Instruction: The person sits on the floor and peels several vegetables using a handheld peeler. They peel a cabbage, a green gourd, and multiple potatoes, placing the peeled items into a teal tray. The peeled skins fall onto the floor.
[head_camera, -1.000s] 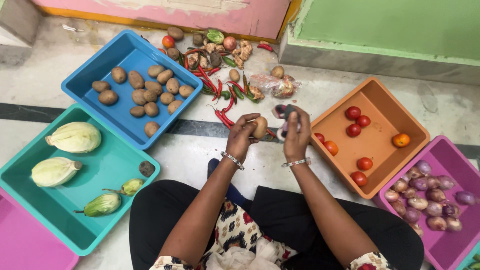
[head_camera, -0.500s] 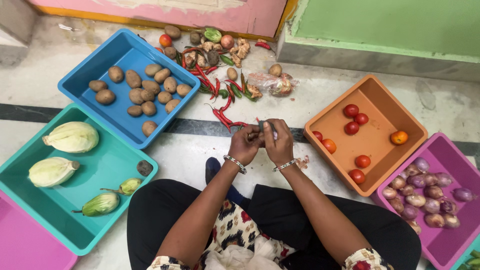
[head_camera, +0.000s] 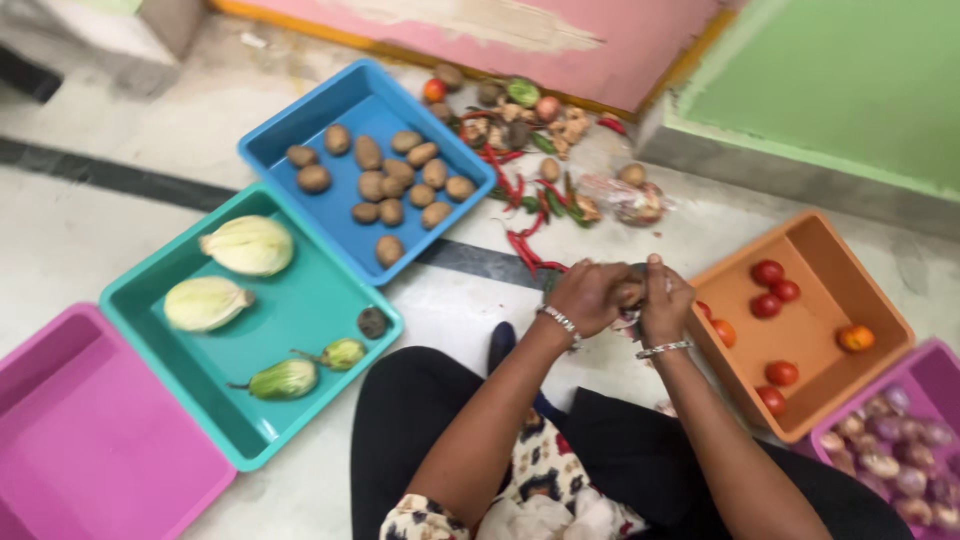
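My left hand (head_camera: 585, 296) and my right hand (head_camera: 667, 300) meet over the floor in front of my knees, both closed around a brown potato (head_camera: 629, 292). The left hand cups the potato. The right hand presses against it, fingers curled on a small dark object (head_camera: 637, 269) that the blur keeps me from naming. Pale scraps (head_camera: 626, 322) lie under the hands. Just beyond them is a loose pile of red and green chillies (head_camera: 528, 200), ginger and other vegetables on the floor.
A blue tray (head_camera: 370, 105) of potatoes is at the far left, with a teal tray (head_camera: 300, 300) of cabbages and small gourds and a pink tray (head_camera: 90, 430) nearer. At the right are an orange tray (head_camera: 810, 250) of tomatoes and a purple tray (head_camera: 935, 365) of onions. Pink and green walls lie behind.
The right hand has come in against the potato, so both hands are now joined around it. The head camera has swung left and tilted, shifting everything rightward in view.
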